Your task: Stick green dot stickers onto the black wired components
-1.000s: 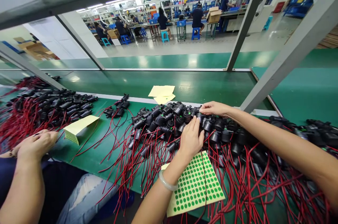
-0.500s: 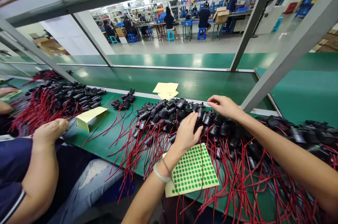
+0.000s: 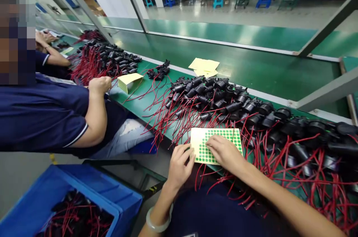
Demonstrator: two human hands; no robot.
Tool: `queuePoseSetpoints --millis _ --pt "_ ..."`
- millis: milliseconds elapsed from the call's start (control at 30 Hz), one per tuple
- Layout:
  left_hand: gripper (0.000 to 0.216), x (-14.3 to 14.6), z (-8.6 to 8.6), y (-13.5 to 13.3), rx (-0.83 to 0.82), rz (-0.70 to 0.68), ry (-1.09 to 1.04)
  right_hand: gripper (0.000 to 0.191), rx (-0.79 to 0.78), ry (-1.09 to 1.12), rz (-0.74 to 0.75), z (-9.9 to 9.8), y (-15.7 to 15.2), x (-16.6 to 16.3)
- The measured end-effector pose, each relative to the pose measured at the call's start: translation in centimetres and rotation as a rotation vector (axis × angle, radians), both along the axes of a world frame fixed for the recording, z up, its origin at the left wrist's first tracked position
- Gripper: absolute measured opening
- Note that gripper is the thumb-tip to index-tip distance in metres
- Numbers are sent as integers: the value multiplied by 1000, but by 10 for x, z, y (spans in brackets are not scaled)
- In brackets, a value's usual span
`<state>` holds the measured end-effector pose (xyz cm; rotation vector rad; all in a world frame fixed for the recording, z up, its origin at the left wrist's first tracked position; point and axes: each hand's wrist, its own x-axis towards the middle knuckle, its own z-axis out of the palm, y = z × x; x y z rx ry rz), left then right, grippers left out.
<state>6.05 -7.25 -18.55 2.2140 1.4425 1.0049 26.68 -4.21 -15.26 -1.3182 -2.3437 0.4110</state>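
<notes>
**benchlurker:** where's the dot sheet sitting relative to your fingers?

**me:** The sticker sheet (image 3: 216, 140) is right under them. It lies flat at the near edge of the green bench (image 3: 156, 99), and my right hand (image 3: 226, 153) rests on top of its near half, palm down, fingers lightly curled with the tips pressing on the green dots. I can't tell if a dot is pinched between them, since the tips are tucked under. My left hand (image 3: 179, 166) is at the sheet's left edge, fingers bent and close together, touching that edge with the thumb on the bare yellowish strip.

**benchlurker:** and the arms?

**me:** Both forearms come in from low down. The right one runs in from the far right at a slant, the left one comes straight up from below with a pale bangle (image 3: 155, 224) on the wrist.

**benchlurker:** what's around the sheet? any writing on it?

**me:** Just past my fingertips is the pile of black connectors (image 3: 223, 99), with red wires (image 3: 279, 162) spilling toward me and partly under the sheet's right side. Left of my left hand is a blue bin (image 3: 84, 188) with more of them. A co-worker's fist (image 3: 99, 84) is farther left, beside a folded yellow pad (image 3: 128, 80). No print that I can read, only rows of green dots.
</notes>
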Motion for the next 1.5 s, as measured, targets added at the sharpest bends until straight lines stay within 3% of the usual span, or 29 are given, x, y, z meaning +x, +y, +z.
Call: queuePoseSetpoints --millis 100,233,433,767,933,1133,1333,1500 --pt "21 5 -7 -9 -19 -6 68 9 13 -91 -14 -21 1 -21" --pt "21 8 -11 -11 -50 5 90 6 43 -193 -61 -33 0 -29" --pt "20 7 -13 -11 -37 -6 94 8 93 -348 -65 -33 -3 -34" --pt "19 10 -14 -11 -31 30 104 14 221 -500 97 -29 10 -36" --pt "20 11 -13 -12 -42 30 129 13 244 -462 107 -33 9 -34" --pt "22 13 -13 -15 -57 35 106 13 164 -327 66 -33 0 -26" --pt "28 19 -12 -22 -157 232 -139 16 104 -176 10 -39 -1 -17" --pt "7 15 -1 -30 -394 349 -329 20 101 -53 -10 -41 -3 -12"
